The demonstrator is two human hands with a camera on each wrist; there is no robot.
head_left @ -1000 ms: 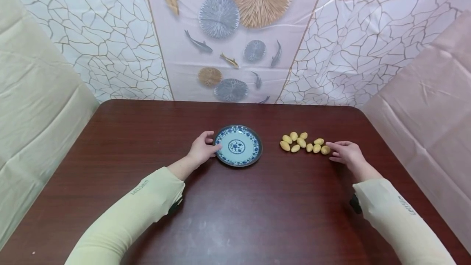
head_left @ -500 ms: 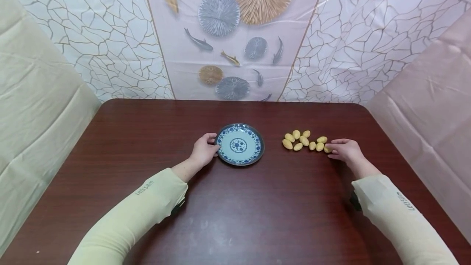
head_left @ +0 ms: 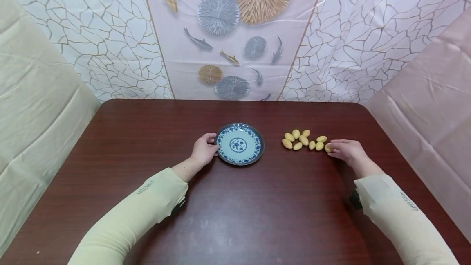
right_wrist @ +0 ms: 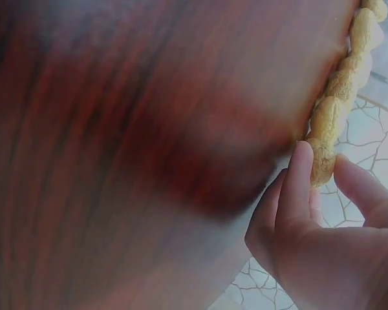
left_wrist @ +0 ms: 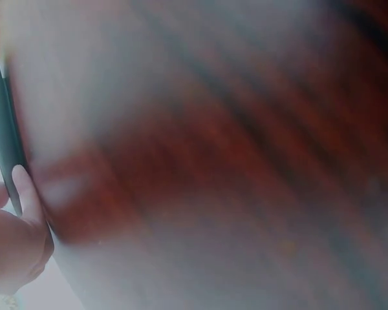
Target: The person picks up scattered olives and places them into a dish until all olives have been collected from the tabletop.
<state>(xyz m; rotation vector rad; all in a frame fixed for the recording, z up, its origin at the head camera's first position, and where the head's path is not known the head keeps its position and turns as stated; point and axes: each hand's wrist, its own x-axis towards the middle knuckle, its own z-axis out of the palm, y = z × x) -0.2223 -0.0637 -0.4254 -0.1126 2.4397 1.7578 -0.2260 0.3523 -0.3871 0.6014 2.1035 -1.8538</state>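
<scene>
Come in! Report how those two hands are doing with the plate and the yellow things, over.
Left grip: pinching rim of plate. Right grip: fingertips around end yellow piece, firm hold unclear. Plate bare. Nothing seen in the way.

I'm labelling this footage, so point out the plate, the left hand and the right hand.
Plate [head_left: 238,145]: head view, on the flower motif at its centre.
Left hand [head_left: 202,150]: head view, on the back of the hand.
Right hand [head_left: 349,151]: head view, on the back of the hand.
</scene>
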